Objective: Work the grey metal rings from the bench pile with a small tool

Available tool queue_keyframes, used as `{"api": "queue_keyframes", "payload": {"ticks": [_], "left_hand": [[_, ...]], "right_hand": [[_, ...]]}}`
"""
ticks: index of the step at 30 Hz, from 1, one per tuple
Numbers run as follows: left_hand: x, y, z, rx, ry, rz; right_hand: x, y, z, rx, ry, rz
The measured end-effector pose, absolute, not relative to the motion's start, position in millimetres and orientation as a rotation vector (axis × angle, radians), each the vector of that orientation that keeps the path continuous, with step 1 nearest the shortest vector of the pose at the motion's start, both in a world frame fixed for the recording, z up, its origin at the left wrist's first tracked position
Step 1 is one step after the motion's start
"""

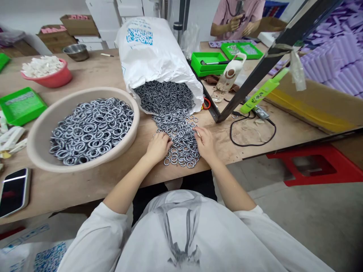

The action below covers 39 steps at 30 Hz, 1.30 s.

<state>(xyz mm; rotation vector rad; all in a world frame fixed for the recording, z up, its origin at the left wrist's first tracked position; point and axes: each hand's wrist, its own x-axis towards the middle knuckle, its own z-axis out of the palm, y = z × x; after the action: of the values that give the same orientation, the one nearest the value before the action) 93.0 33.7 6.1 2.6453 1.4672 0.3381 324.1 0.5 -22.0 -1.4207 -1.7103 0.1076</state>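
A loose pile of grey metal-looking rings [184, 145] spreads over the table in front of me, trailing out of the mouth of a white sack [159, 56] lying on its side. My left hand [159, 146] rests at the pile's left edge, its fingers curved and touching rings. On the opposite side, my right hand [204, 142] has its fingertips against the pile, thumb and fingers apart. Neither hand plainly grips a ring. To the left stands a large beige basin [39, 151] holding many more such rings.
A phone [14, 192], green tray [22, 107] and red bowl [64, 75] are on the left. To the right are a dark metal post [252, 71], white bottle [229, 73], green-yellow tool [259, 94] and black cable [252, 144]. Another person [236, 19] works across the table.
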Motion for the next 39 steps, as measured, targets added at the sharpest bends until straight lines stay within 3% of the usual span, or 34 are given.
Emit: {"api": "queue_keyframes", "payload": {"ticks": [8, 16, 22, 32, 35, 39], "left_hand": [[96, 16, 14, 2.709, 1.482, 0.295], [45, -9, 75, 2.567, 2.042, 0.834], [24, -2, 72, 2.487, 2.098, 0.688], [18, -37, 61, 2.511, 1.973, 0.989], [28, -41, 50, 2.538, 1.662, 1.233], [55, -33, 26, 2.132, 1.255, 1.235]], "right_hand": [[305, -1, -36, -1.453, -1.729, 0.154], [296, 6, -20, -1.476, -1.810, 0.113], [258, 16, 7, -1.668, -2.214, 0.146], [244, 32, 16, -1.810, -2.273, 0.108], [249, 28, 20, -1.713, -2.098, 0.263], [247, 6, 24, -1.249, -1.672, 0.921]]}}
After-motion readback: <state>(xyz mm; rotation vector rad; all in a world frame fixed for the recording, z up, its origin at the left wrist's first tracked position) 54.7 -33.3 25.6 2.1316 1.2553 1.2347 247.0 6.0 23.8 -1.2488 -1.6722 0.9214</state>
